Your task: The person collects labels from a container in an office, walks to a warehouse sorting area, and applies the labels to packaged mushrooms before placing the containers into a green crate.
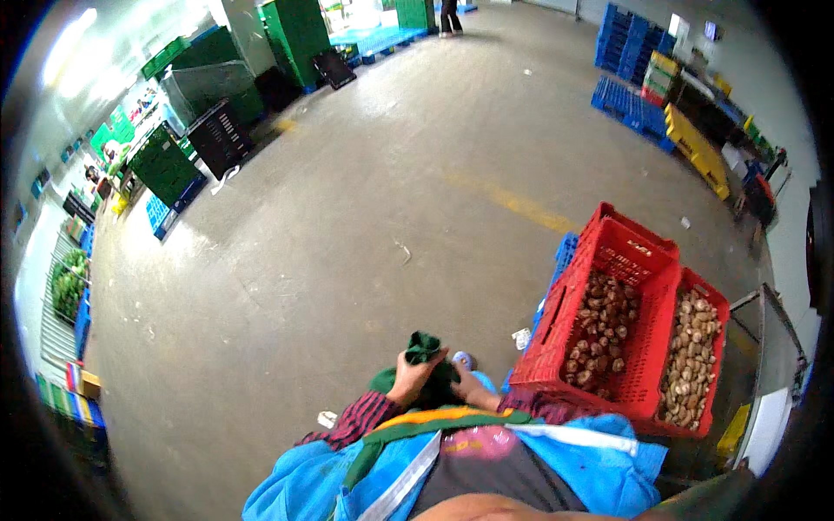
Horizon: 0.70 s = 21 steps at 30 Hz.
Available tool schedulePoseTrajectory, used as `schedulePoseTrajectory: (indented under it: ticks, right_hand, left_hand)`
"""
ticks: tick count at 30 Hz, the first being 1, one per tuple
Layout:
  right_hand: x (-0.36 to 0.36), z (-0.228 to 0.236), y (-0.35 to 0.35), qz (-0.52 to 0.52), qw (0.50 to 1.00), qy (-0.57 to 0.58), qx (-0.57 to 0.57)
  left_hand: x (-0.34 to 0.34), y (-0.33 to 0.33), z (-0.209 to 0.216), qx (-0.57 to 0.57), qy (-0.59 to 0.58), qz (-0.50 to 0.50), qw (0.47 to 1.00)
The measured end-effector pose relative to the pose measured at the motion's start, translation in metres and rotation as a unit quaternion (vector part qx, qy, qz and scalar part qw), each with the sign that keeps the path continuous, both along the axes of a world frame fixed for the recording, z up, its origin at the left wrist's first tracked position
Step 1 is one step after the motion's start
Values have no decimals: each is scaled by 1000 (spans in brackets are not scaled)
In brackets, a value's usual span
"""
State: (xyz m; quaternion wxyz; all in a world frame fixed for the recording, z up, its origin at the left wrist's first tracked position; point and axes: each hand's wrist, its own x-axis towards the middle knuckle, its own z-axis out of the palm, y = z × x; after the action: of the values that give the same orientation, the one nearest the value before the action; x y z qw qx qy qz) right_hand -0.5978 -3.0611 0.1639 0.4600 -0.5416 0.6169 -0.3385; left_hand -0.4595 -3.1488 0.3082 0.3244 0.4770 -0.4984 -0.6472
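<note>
A bunched dark green cloth [424, 347] is held up in front of my waist. My left hand [412, 379] is closed round it, with a gathered end sticking up above the fingers. On the right side of the same cloth, my right hand [469, 387] grips its lower part, with its fingertips partly hidden by the folds. To my right stands a red plastic crate [647, 339] holding brown, roundish produce [599, 326] that looks like mushrooms. A second red crate [720, 326] beside it contains paler, tan pieces [691, 360].
Blue pallet edges [565, 252] show beside the red crates. A metal-framed cart [769, 347] stands right of them. Green crate stacks [291, 39] and a black crate [219, 137] are at the far left. Blue pallets [630, 108] lie far right. A person [450, 17] stands at the far end.
</note>
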Motion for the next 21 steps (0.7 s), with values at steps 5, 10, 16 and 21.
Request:
schedulePoseTrajectory:
  ticks: [5,10,16,21]
  right_hand:
    - [-134,20,-208,14,999,-34,25]
    - [-266,-9,-378,-3,1000,-6,-31]
    - [-427,50,-632,-85,987,-134,-32]
    - [-560,4,-816,-121,959,-255,-19]
  left_hand:
    - [-133,-202,36,82,21,16,996]
    - [-264,-392,-11,9,14,-47,999]
    - [-448,-667,-21,-126,-18,-183,975]
    - [-578,-872,14,-57,-32,-213,975]
